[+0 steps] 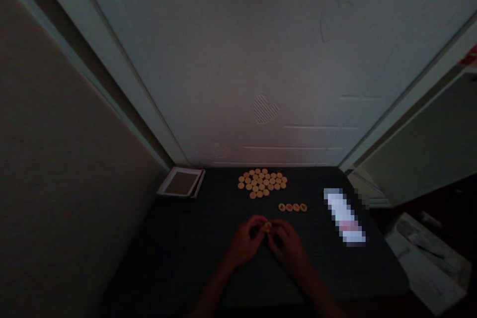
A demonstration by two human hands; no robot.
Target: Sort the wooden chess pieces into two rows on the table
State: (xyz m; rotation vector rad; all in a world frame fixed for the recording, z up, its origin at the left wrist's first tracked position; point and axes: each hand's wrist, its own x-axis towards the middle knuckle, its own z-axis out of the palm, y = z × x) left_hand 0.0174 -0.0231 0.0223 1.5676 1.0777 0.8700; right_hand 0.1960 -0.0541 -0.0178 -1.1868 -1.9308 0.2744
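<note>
Between the fingertips of my left hand (246, 241) and my right hand (288, 244) is a round wooden game piece (268, 227) with a red mark on its face. Both hands pinch it just above the dark table. Beyond them, to the right, a short row of face-up marked discs (292, 207) lies side by side, some marked red and some dark. Farther back, several plain pale discs (261, 187) are spread in a loose cluster, with no marks showing. Neither hand touches the row or the cluster.
An open shallow box (182, 183) sits at the table's back left corner. On the right lies a bright, pixelated object (345, 216). The dark table (167, 253) meets a pale panel (223, 59) with heart patterns. Past its right edge stands a white container (428, 263).
</note>
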